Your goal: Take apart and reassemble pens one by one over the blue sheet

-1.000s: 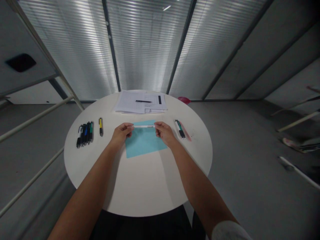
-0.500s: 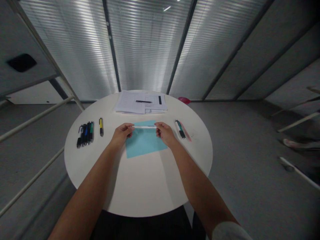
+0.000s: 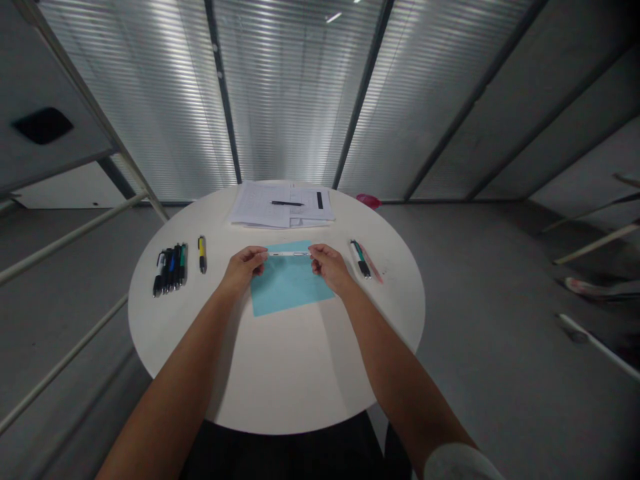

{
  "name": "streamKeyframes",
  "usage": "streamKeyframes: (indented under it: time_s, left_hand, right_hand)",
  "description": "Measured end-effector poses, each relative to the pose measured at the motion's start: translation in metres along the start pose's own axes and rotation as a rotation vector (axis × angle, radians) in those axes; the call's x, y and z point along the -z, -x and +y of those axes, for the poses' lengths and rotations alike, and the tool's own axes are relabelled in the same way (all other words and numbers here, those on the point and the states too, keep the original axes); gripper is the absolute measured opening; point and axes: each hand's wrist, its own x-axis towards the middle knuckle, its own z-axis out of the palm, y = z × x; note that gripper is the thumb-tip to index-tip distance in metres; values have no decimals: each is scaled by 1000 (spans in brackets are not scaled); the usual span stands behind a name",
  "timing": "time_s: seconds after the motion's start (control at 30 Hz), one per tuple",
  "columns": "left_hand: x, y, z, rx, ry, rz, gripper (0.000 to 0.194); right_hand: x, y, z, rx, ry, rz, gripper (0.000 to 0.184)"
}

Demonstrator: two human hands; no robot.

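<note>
A slim white stick [image 3: 289,253] with dark markings stretches level between my hands; its exact kind is too small to make out. My left hand [image 3: 245,265] pinches its left end and my right hand [image 3: 327,263] its right end, fingers closed on both sides. Beneath lies a light blue sheet [image 3: 290,293], slightly askew on the round white table [image 3: 290,373]. The fingers hide both tips of the stick. To the right of my right hand rests a green and black pen [image 3: 361,259], beside a pinkish strip [image 3: 373,263].
Several pens [image 3: 170,270] lie in a row at the table's left, with a yellow and black pen [image 3: 202,254] next to them. At the back, a dark pen [image 3: 287,203] lies on stacked papers [image 3: 260,207]. A white metal frame [image 3: 75,230] stands at the left.
The white stick appears turned about its length, so different dark markings face me. Both hands keep their places and their pinch.
</note>
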Motion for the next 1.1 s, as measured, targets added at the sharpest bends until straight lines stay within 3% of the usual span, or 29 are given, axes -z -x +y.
streamKeyframes:
  time_s: [0.4,0.63,0.93,1.1]
  left_hand:
    - [2,-1,-3,-25,-48,-22,29]
    - [2,-1,-4,-5,-81,-14,32]
    - [4,-4,-9,-57,-190,87,29]
    - [2,-3,-7,-52,-175,72,30]
  right_hand:
    - [1,3,-6,-46,-64,-14,34]
    - [1,1,0,-16,59,-70,33]
    - [4,-2,10,99,218,-77,35]
    - [2,0,5,53,209,-74,34]
